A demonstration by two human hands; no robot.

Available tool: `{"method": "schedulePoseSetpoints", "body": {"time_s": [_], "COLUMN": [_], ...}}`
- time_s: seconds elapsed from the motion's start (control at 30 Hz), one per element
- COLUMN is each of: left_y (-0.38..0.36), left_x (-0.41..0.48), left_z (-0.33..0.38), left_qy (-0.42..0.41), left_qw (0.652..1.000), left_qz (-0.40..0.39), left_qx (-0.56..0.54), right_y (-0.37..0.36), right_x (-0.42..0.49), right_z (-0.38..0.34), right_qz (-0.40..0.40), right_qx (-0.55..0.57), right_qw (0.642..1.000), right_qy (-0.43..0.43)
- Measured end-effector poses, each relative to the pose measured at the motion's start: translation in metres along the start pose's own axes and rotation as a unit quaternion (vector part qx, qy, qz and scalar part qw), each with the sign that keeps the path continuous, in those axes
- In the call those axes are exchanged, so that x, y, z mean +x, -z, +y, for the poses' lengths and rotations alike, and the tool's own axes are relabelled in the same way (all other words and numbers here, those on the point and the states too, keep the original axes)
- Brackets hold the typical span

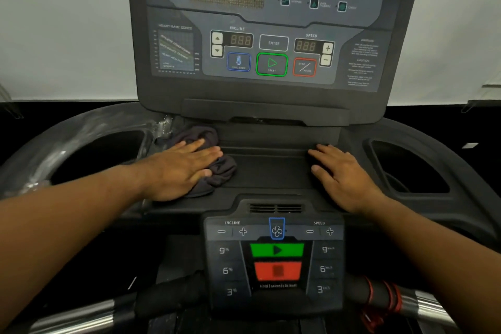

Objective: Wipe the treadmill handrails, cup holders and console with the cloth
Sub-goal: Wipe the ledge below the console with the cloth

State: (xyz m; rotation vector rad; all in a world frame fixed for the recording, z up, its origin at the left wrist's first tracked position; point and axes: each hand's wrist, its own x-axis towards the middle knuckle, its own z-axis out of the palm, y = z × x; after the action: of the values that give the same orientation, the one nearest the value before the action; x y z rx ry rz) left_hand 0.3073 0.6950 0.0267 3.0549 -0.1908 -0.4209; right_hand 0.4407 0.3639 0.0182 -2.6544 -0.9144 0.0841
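White wall behind; treadmill console (271,43) fills 12 o'clock. Left cup holder (95,154) at 9 o'clock, plastic film around its rim. Just right of it, left hand (181,171) lies flat with fingers straight, pressing the dark cloth (225,172) onto the tray (268,171); flat palm likely for wide wiping contact. Right hand (344,171) at the tray's 3 o'clock, fingers spread, holding nothing, probably bracing. Right cup holder (406,168) beyond it. Handrails (425,306) at 5 and 7 o'clock, no hand on them.
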Motion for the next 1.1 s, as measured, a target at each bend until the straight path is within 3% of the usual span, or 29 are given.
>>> {"method": "schedulePoseSetpoints", "body": {"time_s": [0.1, 0.27, 0.5, 0.7, 0.87, 1.1], "left_y": [0.001, 0.011, 0.030, 0.033, 0.029, 0.010], "left_x": [0.004, 0.036, 0.094, 0.111, 0.074, 0.001], "left_z": [0.009, 0.032, 0.092, 0.143, 0.114, 0.022], "left_qy": [0.004, -0.081, -0.175, -0.181, -0.140, -0.091], "left_qw": [1.000, 0.997, 0.983, 0.975, 0.966, 0.972], "left_qz": [0.003, 0.002, -0.029, -0.108, -0.111, -0.075], "left_qx": [-0.014, 0.000, 0.036, -0.073, -0.189, -0.205], "right_y": [0.000, -0.002, 0.004, 0.001, 0.003, -0.001], "right_x": [0.001, 0.002, -0.002, 0.000, 0.000, 0.000], "right_z": [-0.001, 0.001, 0.007, 0.012, 0.010, 0.011], "right_qz": [-0.002, 0.014, 0.150, 0.157, 0.137, 0.082], "right_qx": [-0.006, 0.019, 0.190, 0.200, 0.185, 0.101], "right_qw": [1.000, 1.000, 0.969, 0.964, 0.971, 0.991], "right_qy": [0.000, 0.003, -0.058, -0.076, -0.069, -0.011]}}
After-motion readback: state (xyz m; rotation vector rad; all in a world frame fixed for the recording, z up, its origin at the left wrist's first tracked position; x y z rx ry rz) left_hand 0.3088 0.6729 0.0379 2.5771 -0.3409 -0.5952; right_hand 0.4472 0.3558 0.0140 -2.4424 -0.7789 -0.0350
